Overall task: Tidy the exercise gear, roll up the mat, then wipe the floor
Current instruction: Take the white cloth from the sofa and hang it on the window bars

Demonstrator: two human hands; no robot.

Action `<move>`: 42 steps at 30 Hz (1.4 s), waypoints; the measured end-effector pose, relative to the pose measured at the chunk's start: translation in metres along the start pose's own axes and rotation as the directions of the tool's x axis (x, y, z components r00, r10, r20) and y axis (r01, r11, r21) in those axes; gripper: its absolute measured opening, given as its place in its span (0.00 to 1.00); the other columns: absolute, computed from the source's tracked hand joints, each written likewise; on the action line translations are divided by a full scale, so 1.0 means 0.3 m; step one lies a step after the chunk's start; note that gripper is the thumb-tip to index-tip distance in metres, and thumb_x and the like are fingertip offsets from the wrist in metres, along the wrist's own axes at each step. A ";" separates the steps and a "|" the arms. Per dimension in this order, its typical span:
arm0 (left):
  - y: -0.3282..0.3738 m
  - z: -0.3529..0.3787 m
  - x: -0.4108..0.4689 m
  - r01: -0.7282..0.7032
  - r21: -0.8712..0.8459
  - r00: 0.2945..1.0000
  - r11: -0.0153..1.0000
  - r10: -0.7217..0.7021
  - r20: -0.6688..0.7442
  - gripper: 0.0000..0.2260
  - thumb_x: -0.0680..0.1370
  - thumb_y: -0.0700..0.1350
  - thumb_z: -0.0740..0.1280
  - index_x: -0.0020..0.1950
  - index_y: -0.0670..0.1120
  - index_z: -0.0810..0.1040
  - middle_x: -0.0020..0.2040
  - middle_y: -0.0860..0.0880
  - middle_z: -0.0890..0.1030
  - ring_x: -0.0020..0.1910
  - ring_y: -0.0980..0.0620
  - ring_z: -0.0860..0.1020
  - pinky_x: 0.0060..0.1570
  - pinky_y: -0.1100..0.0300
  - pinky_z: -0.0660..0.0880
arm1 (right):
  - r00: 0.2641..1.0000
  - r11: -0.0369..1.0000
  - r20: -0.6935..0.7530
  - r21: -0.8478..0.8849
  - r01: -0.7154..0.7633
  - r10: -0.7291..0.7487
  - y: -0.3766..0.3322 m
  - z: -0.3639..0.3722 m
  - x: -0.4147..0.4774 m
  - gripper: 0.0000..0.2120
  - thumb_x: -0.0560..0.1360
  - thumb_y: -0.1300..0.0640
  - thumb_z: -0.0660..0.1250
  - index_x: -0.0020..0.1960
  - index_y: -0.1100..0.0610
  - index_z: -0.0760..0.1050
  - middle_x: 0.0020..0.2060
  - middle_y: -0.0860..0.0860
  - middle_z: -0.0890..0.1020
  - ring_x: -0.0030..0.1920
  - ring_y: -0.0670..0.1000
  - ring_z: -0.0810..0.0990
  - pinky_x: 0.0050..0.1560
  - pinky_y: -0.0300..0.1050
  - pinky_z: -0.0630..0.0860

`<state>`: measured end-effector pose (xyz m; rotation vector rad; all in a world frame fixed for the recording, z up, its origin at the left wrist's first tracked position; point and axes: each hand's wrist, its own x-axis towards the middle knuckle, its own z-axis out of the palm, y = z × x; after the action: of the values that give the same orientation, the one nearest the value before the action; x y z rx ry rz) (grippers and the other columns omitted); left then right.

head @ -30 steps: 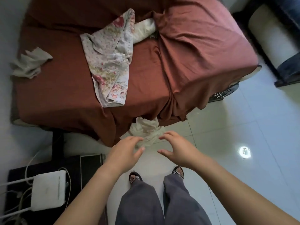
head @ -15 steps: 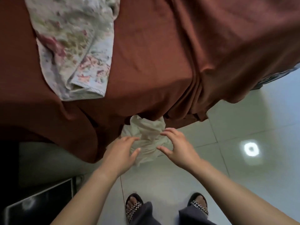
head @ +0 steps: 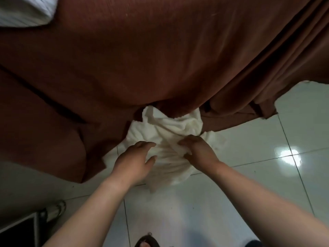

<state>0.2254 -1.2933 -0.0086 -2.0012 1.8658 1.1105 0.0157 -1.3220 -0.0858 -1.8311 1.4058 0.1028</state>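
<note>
A crumpled white cloth [head: 170,125] lies on the tiled floor, half tucked under the hanging edge of the bed cover. My left hand [head: 132,160] rests on the cloth's left side with fingers stretched forward and thumb apart. My right hand [head: 198,150] is on the right side, its fingers curled into a fold of the cloth. The far end of the cloth is hidden under the cover.
A rust-brown bed cover [head: 160,56] fills the upper view and drapes to the floor. A white pillow [head: 23,11] shows at top left. A dark flat object [head: 17,230] stands at bottom left. Glossy white tiles [head: 249,184] spread right; my sandalled foot [head: 146,242] is below.
I have bent lower and closer to the bed edge. Both hands went from hovering above the white cloth to lying on it, and the right fingers have closed into a fold.
</note>
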 end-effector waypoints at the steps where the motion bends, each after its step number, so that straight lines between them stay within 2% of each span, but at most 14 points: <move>1: -0.003 0.001 -0.010 0.000 -0.002 1.000 1.000 0.000 0.003 0.20 0.79 0.54 0.60 0.70 0.55 0.65 0.69 0.55 0.68 0.56 0.52 0.75 0.57 0.55 0.73 | 1.000 1.000 -0.008 0.010 0.001 -0.001 0.004 0.000 -0.006 0.22 0.70 0.63 0.68 0.63 0.53 0.74 0.63 0.51 0.73 0.64 0.54 0.70 0.59 0.44 0.69; 3: 0.002 -0.016 -0.047 -0.011 0.006 1.000 1.000 0.011 0.005 0.20 0.78 0.54 0.60 0.70 0.55 0.66 0.69 0.53 0.69 0.61 0.51 0.73 0.58 0.54 0.73 | 0.999 0.999 -0.034 0.039 0.000 0.002 -0.008 -0.024 -0.034 0.20 0.68 0.67 0.67 0.59 0.56 0.77 0.58 0.53 0.77 0.59 0.55 0.74 0.55 0.44 0.70; 7: 0.072 -0.118 -0.180 -0.040 0.009 0.999 0.999 0.040 -0.004 0.20 0.78 0.54 0.60 0.70 0.53 0.66 0.68 0.52 0.70 0.65 0.52 0.70 0.61 0.54 0.71 | 0.996 0.992 -0.090 0.124 0.003 0.009 -0.105 -0.148 -0.163 0.16 0.67 0.65 0.69 0.54 0.56 0.79 0.50 0.53 0.80 0.52 0.55 0.78 0.48 0.43 0.71; 9: 0.148 -0.222 -0.291 -0.063 0.003 0.998 0.998 0.063 -0.001 0.20 0.79 0.54 0.60 0.71 0.54 0.65 0.69 0.53 0.69 0.67 0.53 0.68 0.63 0.56 0.69 | 0.990 0.980 -0.140 0.199 0.001 0.027 -0.196 -0.265 -0.277 0.14 0.67 0.65 0.69 0.51 0.56 0.81 0.46 0.53 0.81 0.49 0.54 0.78 0.44 0.36 0.67; 12: 0.294 -0.418 -0.487 -0.107 -0.039 0.994 0.993 0.107 -0.010 0.20 0.79 0.54 0.60 0.71 0.55 0.64 0.70 0.55 0.67 0.68 0.55 0.67 0.65 0.60 0.66 | 0.975 0.951 -0.210 0.310 -0.011 0.079 -0.367 -0.490 -0.491 0.12 0.67 0.64 0.71 0.50 0.56 0.82 0.47 0.52 0.83 0.48 0.50 0.78 0.42 0.25 0.64; 14: 0.398 -0.568 -0.618 -0.140 -0.071 0.990 0.988 0.138 -0.032 0.20 0.79 0.53 0.61 0.70 0.56 0.65 0.69 0.56 0.68 0.67 0.56 0.67 0.63 0.63 0.65 | 0.967 0.935 -0.234 0.355 -0.015 0.104 -0.490 -0.650 -0.642 0.12 0.67 0.63 0.72 0.50 0.56 0.82 0.47 0.51 0.83 0.47 0.46 0.78 0.43 0.24 0.66; 17: 0.557 -0.811 -0.820 -0.208 -0.111 0.976 0.972 0.198 -0.094 0.19 0.78 0.51 0.62 0.69 0.54 0.68 0.68 0.55 0.70 0.66 0.57 0.68 0.61 0.68 0.62 | 0.957 0.924 -0.268 0.383 0.002 0.109 -0.669 -0.897 -0.874 0.12 0.66 0.63 0.72 0.49 0.55 0.83 0.46 0.50 0.84 0.50 0.44 0.75 0.43 0.22 0.66; 22: 0.774 -1.181 -1.160 -0.316 -0.129 0.939 0.940 0.290 -0.186 0.18 0.78 0.52 0.63 0.68 0.54 0.69 0.65 0.58 0.71 0.64 0.59 0.70 0.61 0.66 0.66 | 0.900 0.918 -0.414 0.395 0.047 0.132 -0.949 -1.282 -1.220 0.11 0.63 0.58 0.72 0.46 0.53 0.83 0.41 0.45 0.84 0.44 0.42 0.78 0.41 0.27 0.70; 27: 0.899 -1.429 -1.455 -0.418 -0.086 0.889 0.904 0.388 -0.245 0.18 0.77 0.53 0.64 0.68 0.56 0.69 0.65 0.59 0.71 0.64 0.60 0.70 0.62 0.64 0.67 | 0.808 0.899 -0.572 0.416 0.133 0.145 -1.172 -1.545 -1.495 0.11 0.66 0.63 0.74 0.46 0.52 0.83 0.39 0.42 0.84 0.42 0.39 0.81 0.41 0.30 0.74; 30: 0.935 -1.519 -1.581 -0.464 -0.054 0.860 0.884 0.436 -0.265 0.19 0.77 0.52 0.64 0.68 0.56 0.69 0.65 0.60 0.71 0.64 0.61 0.70 0.62 0.65 0.67 | 0.756 0.882 -0.638 0.429 0.194 0.145 -1.279 -1.629 -1.624 0.10 0.68 0.64 0.74 0.46 0.53 0.83 0.39 0.39 0.83 0.41 0.35 0.80 0.40 0.26 0.71; 34: 0.972 -1.589 -1.696 -0.543 -0.006 0.806 0.840 0.519 -0.284 0.19 0.77 0.53 0.64 0.68 0.56 0.69 0.65 0.59 0.72 0.64 0.61 0.69 0.62 0.67 0.66 | 0.699 0.882 -0.702 0.405 0.239 0.133 -1.364 -1.668 -1.750 0.10 0.68 0.63 0.74 0.46 0.52 0.83 0.37 0.35 0.82 0.40 0.35 0.80 0.40 0.26 0.71; 39: 1.013 -1.608 -1.763 -0.613 -0.009 0.760 0.790 0.587 -0.279 0.18 0.77 0.50 0.66 0.67 0.54 0.71 0.63 0.58 0.73 0.59 0.65 0.70 0.53 0.80 0.61 | 0.685 0.901 -0.712 0.385 0.199 0.153 -1.380 -1.673 -1.842 0.10 0.67 0.61 0.75 0.47 0.51 0.83 0.38 0.37 0.82 0.40 0.36 0.80 0.41 0.29 0.73; 42: 1.046 -1.595 -1.780 -0.639 -0.025 0.749 0.769 0.614 -0.251 0.18 0.77 0.51 0.66 0.67 0.55 0.71 0.61 0.63 0.71 0.56 0.70 0.67 0.51 0.84 0.59 | 0.679 0.895 -0.709 0.409 0.177 0.189 -1.358 -1.682 -1.879 0.10 0.67 0.60 0.75 0.46 0.48 0.83 0.37 0.38 0.83 0.41 0.37 0.81 0.41 0.32 0.75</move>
<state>0.1603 -1.2238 0.7684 -1.6217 2.7920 1.1746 -0.0517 -1.1815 0.7593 -1.4998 1.7704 -1.0085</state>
